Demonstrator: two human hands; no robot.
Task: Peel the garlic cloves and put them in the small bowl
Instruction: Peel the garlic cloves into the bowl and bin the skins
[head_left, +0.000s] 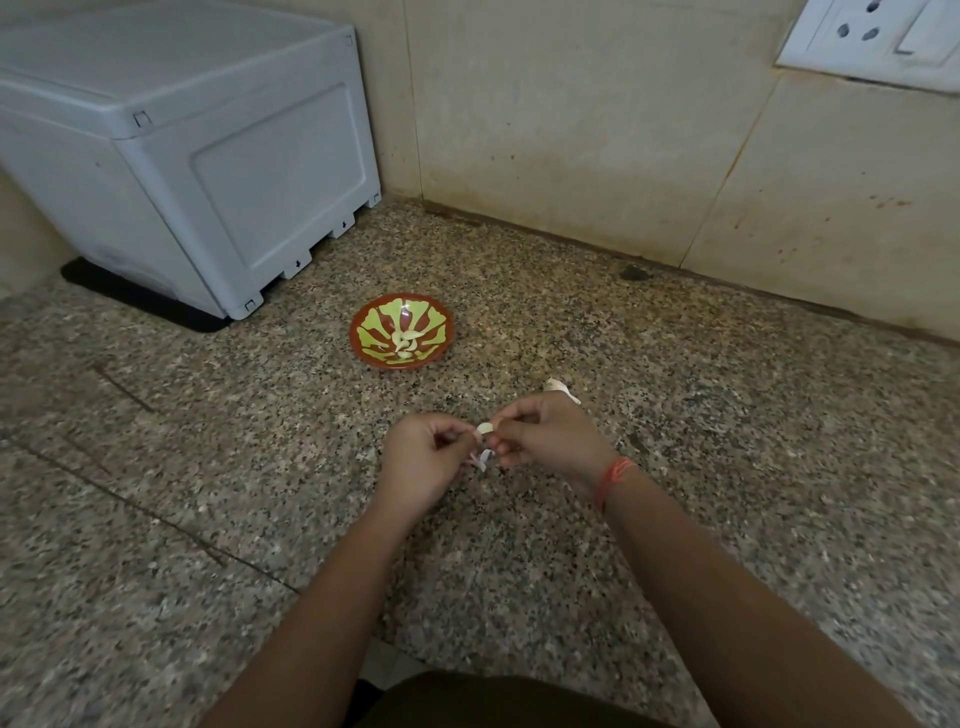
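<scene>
A small red bowl (401, 331) with a green leaf pattern sits on the speckled granite counter (208, 467), holding several peeled garlic cloves (404, 343). Nearer to me, my right hand (550, 436) pinches a pale garlic clove (485, 428) between thumb and fingers. My left hand (423, 457) is curled close beside it, pinching the loose papery skin (480, 459) that hangs under the clove. A bit of white garlic or skin (558, 387) lies on the counter just beyond my right hand.
A grey plastic box (182, 156) stands on a black mat at the back left. Beige tiled walls (597, 130) meet in a corner behind the bowl. A white socket plate (872, 36) is on the wall at top right.
</scene>
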